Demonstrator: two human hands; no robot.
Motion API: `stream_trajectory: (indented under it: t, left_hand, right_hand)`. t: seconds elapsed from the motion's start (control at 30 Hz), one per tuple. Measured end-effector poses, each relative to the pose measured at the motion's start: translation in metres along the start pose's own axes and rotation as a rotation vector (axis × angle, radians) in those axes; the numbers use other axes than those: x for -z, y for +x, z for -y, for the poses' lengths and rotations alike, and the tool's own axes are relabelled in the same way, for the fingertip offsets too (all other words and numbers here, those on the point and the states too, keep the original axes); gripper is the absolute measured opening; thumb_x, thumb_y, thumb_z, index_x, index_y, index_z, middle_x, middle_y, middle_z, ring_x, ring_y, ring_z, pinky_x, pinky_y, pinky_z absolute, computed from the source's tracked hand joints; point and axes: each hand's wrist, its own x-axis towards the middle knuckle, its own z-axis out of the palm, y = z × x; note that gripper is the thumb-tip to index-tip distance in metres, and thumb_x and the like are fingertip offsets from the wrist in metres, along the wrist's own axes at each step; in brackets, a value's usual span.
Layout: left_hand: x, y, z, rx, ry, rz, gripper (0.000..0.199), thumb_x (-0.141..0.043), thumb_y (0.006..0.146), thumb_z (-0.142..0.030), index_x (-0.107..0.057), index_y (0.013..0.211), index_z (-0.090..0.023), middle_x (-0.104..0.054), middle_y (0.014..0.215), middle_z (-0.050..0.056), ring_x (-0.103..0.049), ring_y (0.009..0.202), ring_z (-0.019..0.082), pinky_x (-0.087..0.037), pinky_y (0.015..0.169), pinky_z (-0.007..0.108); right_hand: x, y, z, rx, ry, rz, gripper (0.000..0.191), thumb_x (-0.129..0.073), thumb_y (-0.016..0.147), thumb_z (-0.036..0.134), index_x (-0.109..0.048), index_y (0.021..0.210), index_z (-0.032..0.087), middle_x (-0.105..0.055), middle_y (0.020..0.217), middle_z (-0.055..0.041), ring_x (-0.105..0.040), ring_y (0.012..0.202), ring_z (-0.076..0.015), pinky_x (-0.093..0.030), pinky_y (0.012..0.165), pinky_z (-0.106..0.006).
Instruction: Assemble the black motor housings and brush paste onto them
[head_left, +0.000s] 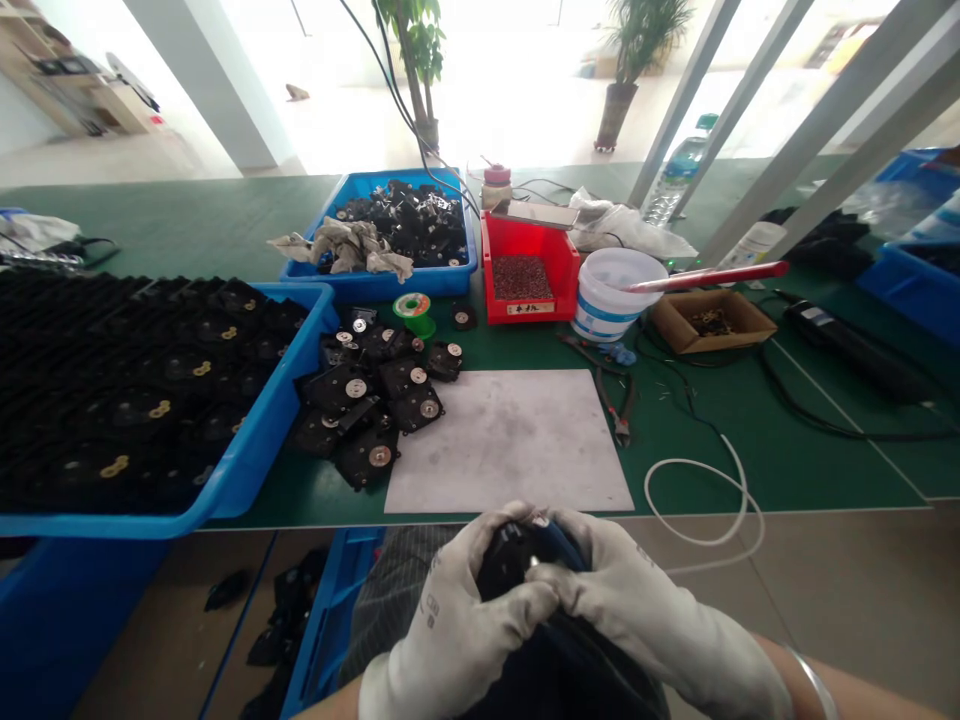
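My left hand (pixel 465 610) and my right hand (pixel 626 590), both in pale gloves, are close together over my lap, just in front of the table's edge. Between them they hold a dark part (pixel 506 555), with fingers curled round its two sides and the thumbs nearly meeting on the near side. A small shiny piece shows at the thumb tips; its shape is too small to tell. Beyond my hands lies a white sheet (pixel 517 440). To its left is a loose pile of black parts with round silver discs (pixel 379 456).
A large blue tray (pixel 262 450) of black parts stands left. Behind are another blue tray (pixel 375 290), a green spool (pixel 415 315), a red bin (pixel 529 309), a white bucket (pixel 611 295) and a cardboard box (pixel 712 340). Pliers (pixel 621 410) and a white cable (pixel 697 540) lie right.
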Motion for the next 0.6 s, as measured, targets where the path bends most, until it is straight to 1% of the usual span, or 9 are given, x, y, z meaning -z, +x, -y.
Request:
stream_trajectory:
  t: [0.17, 0.2, 0.27, 0.33, 0.4, 0.5, 0.53, 0.57, 0.6]
  left_hand:
    - [0.0, -0.003, -0.001, -0.081, -0.031, -0.021, 0.055, -0.082, 0.078, -0.042, -0.068, 0.126, -0.017, -0.077, 0.124, 0.011, -0.072, 0.118, 0.033, -0.059, 0.102, 0.038]
    - [-0.001, -0.002, -0.003, -0.094, -0.019, -0.024, 0.053, -0.081, 0.08, -0.042, -0.069, 0.125, -0.017, -0.078, 0.122, 0.011, -0.073, 0.116, 0.032, -0.059, 0.101, 0.037]
    - [-0.003, 0.003, -0.007, -0.102, -0.004, -0.025, 0.048, -0.079, 0.082, -0.042, -0.07, 0.122, -0.017, -0.078, 0.118, 0.01, -0.074, 0.111, 0.03, -0.06, 0.098, 0.036]
    - [-0.004, 0.009, -0.01, -0.079, -0.019, -0.023, 0.046, -0.079, 0.083, -0.042, -0.07, 0.121, -0.018, -0.078, 0.116, 0.009, -0.073, 0.111, 0.029, -0.059, 0.101, 0.036]
    - [-0.002, 0.015, -0.011, -0.029, -0.07, -0.01, 0.051, -0.08, 0.084, -0.042, -0.068, 0.127, -0.018, -0.077, 0.122, 0.01, -0.07, 0.118, 0.03, -0.055, 0.106, 0.038]
    - [0.006, 0.017, -0.012, 0.039, -0.222, 0.059, 0.069, -0.083, 0.082, -0.046, -0.06, 0.141, -0.019, -0.07, 0.14, 0.012, -0.061, 0.135, 0.034, -0.05, 0.114, 0.042]
    - [0.009, 0.016, -0.011, 0.052, -0.292, 0.091, 0.071, -0.083, 0.082, -0.046, -0.059, 0.144, -0.02, -0.067, 0.144, 0.012, -0.058, 0.139, 0.035, -0.049, 0.115, 0.043]
    - [0.012, 0.015, -0.01, 0.064, -0.359, 0.114, 0.07, -0.083, 0.082, -0.045, -0.06, 0.144, -0.021, -0.066, 0.147, 0.011, -0.056, 0.141, 0.035, -0.049, 0.116, 0.043]
    - [0.014, 0.014, -0.008, 0.08, -0.414, 0.128, 0.067, -0.083, 0.082, -0.043, -0.062, 0.142, -0.021, -0.066, 0.147, 0.011, -0.056, 0.141, 0.034, -0.049, 0.115, 0.042]
  right_hand:
    - [-0.002, -0.006, -0.001, 0.018, -0.063, -0.074, 0.025, -0.082, 0.08, 0.032, -0.07, 0.098, 0.019, -0.074, 0.099, -0.004, -0.067, 0.089, -0.0223, -0.056, 0.084, -0.034]
    - [-0.003, -0.006, -0.001, 0.02, -0.074, -0.088, 0.027, -0.082, 0.08, 0.033, -0.07, 0.1, 0.019, -0.074, 0.1, -0.0046, -0.067, 0.09, -0.0231, -0.057, 0.085, -0.035]
    - [-0.003, -0.004, 0.002, 0.036, -0.106, -0.105, 0.033, -0.082, 0.081, 0.036, -0.071, 0.108, 0.019, -0.074, 0.103, -0.0063, -0.068, 0.095, -0.0255, -0.057, 0.087, -0.037]
    - [-0.003, 0.0, 0.005, 0.037, -0.105, -0.091, 0.041, -0.083, 0.083, 0.038, -0.071, 0.116, 0.018, -0.074, 0.109, -0.0083, -0.069, 0.103, -0.0279, -0.057, 0.09, -0.038]
    - [0.001, 0.005, 0.008, 0.002, -0.022, -0.055, 0.044, -0.084, 0.086, 0.043, -0.07, 0.118, 0.017, -0.074, 0.111, -0.0086, -0.069, 0.104, -0.0278, -0.057, 0.089, -0.037]
    - [0.012, 0.011, 0.009, -0.041, 0.031, 0.02, 0.044, -0.084, 0.089, 0.05, -0.071, 0.114, 0.015, -0.075, 0.105, -0.0072, -0.07, 0.094, -0.024, -0.058, 0.082, -0.033]
    - [0.017, 0.012, 0.007, -0.031, 0.02, 0.021, 0.046, -0.082, 0.091, 0.052, -0.07, 0.115, 0.015, -0.074, 0.104, -0.0069, -0.07, 0.091, -0.023, -0.058, 0.081, -0.032]
    - [0.023, 0.013, 0.005, -0.015, 0.002, 0.002, 0.049, -0.08, 0.092, 0.054, -0.068, 0.12, 0.016, -0.074, 0.105, -0.007, -0.07, 0.091, -0.0228, -0.058, 0.081, -0.032]
    - [0.028, 0.014, 0.002, 0.003, -0.021, -0.045, 0.053, -0.08, 0.092, 0.056, -0.066, 0.126, 0.017, -0.073, 0.107, -0.0074, -0.07, 0.092, -0.0232, -0.059, 0.082, -0.033]
